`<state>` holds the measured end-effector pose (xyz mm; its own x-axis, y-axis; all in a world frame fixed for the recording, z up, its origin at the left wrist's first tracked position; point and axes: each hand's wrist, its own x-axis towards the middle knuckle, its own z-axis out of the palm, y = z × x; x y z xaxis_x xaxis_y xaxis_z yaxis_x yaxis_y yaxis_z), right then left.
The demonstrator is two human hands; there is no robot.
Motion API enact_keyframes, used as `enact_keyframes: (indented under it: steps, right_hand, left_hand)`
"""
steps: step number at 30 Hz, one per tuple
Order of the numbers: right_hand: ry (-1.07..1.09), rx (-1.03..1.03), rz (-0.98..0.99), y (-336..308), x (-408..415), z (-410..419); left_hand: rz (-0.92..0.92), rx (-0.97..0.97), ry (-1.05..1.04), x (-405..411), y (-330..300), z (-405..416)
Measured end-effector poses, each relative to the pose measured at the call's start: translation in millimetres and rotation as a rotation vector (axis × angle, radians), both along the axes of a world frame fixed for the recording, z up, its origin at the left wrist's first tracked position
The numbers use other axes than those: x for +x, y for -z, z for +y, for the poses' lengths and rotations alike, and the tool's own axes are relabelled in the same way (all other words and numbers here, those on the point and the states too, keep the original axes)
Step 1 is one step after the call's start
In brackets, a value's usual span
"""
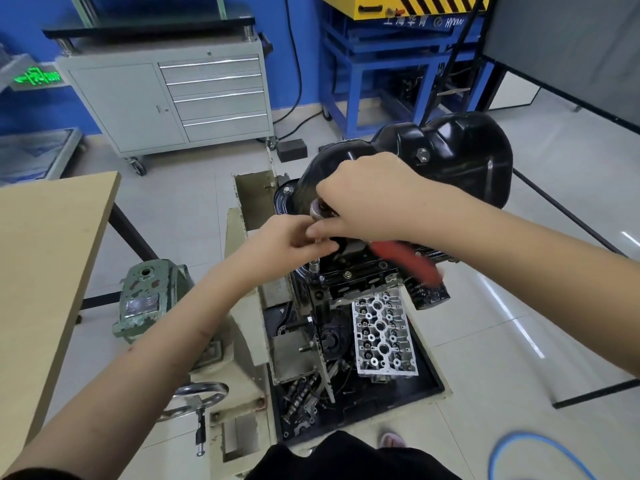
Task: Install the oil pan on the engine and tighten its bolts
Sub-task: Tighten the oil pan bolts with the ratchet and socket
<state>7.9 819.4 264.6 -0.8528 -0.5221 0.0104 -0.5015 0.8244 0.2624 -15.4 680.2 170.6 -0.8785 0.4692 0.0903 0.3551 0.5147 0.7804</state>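
Observation:
A glossy black oil pan (446, 157) sits on top of the upturned engine (353, 282) held in a beige stand (242, 278). My right hand (367, 199) curls over the head of a ratchet tool (320, 207) at the pan's near left edge. The tool's red handle (405, 261) sticks out blurred to the right, below my wrist. Just under it, my left hand (287, 240) pinches the tool's shaft above a silver socket (314, 266) that stands on the pan's flange. The bolt beneath the socket is hidden.
A silver cylinder head (382, 337) and loose parts lie in the stand's black tray (426, 382). A wooden table (45, 258) stands at the left, a grey tool cabinet (173, 98) behind, a blue frame (398, 81) at the back right. A blue hose (533, 448) curls on the floor.

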Motion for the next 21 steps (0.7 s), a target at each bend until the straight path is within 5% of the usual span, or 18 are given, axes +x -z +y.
enact_keyframes:
  steps: [3, 8, 14, 21]
  right_hand:
    - [0.048, -0.041, -0.030, 2, -1, 0]
    - [-0.158, 0.008, -0.118, -5, -6, 6]
    - [0.019, -0.020, -0.028, 3, -1, 2]
    - [-0.201, 0.019, -0.113, -3, -8, 11]
  left_hand:
    - [0.129, 0.031, -0.077, 4, 6, 4]
    - [-0.067, -0.059, 0.022, 1, -1, 3]
    - [0.076, -0.047, -0.093, 2, 3, 1]
    - [-0.046, -0.089, 0.048, 1, -5, 2]
